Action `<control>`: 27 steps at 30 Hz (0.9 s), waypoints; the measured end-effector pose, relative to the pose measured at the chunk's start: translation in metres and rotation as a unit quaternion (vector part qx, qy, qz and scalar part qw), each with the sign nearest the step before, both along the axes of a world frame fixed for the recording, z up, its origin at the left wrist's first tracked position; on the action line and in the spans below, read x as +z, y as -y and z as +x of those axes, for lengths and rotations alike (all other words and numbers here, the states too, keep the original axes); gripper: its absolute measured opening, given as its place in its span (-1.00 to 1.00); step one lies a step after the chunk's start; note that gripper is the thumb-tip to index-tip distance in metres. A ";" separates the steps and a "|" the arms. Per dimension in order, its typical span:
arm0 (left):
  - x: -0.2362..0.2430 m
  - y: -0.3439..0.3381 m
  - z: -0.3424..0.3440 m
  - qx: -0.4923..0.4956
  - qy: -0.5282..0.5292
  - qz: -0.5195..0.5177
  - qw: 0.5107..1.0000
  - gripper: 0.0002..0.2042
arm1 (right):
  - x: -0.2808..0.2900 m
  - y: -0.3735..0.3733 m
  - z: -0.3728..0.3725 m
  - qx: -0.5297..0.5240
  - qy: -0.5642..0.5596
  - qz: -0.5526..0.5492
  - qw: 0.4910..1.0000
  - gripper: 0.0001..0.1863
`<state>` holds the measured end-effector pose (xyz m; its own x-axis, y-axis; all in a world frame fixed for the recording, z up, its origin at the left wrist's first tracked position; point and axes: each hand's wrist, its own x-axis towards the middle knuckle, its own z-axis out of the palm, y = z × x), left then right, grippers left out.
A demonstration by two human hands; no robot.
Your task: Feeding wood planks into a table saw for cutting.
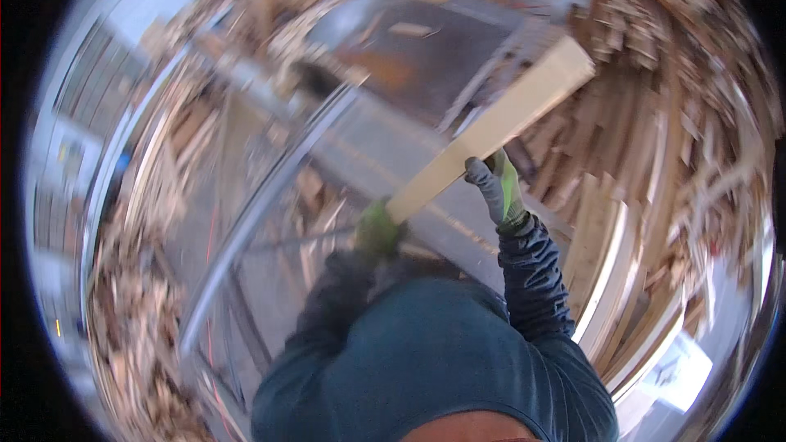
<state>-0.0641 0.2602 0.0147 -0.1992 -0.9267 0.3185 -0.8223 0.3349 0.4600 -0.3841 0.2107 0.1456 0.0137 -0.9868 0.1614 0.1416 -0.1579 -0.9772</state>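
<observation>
A long pale wooden board [491, 127] slants from my body up toward the far right. My left hand [378, 231], in a green work glove and smeared by motion, is closed round the board's near end. Farther along, my right hand [498, 187] in a grey and yellow-green glove grips the board's near edge, its thumb lying against the wood. Beneath the board is a grey metal machine table [381, 143]. The undersides of both grips are hidden.
Behind stands a dark metal surface [393, 57] with an orange-brown patch and a wood offcut [412, 29] on it. A metal rail [270, 205] runs along the left. Scrap wood [147, 344] heaps at left; stacked planks [606, 237] lie at right.
</observation>
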 end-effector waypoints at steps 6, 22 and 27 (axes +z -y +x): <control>0.013 -0.023 0.084 0.166 0.129 0.152 0.966 -0.46 | -0.119 0.012 0.116 0.097 0.071 0.225 0.967 -0.45; -0.184 0.117 0.615 0.569 -0.226 0.068 0.788 -0.20 | -0.319 0.417 0.583 0.183 0.093 0.358 0.911 -0.40; -0.240 0.209 0.714 0.371 -0.711 0.212 0.558 -0.44 | -0.399 0.526 0.681 0.230 0.122 0.384 0.886 -0.46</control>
<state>0.6501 0.0512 -0.2253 0.4649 -0.6379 -0.6139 0.6364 -0.2413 0.7326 0.2971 -0.3149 -0.2535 0.5001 -0.7064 -0.5009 0.2409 0.6691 -0.7031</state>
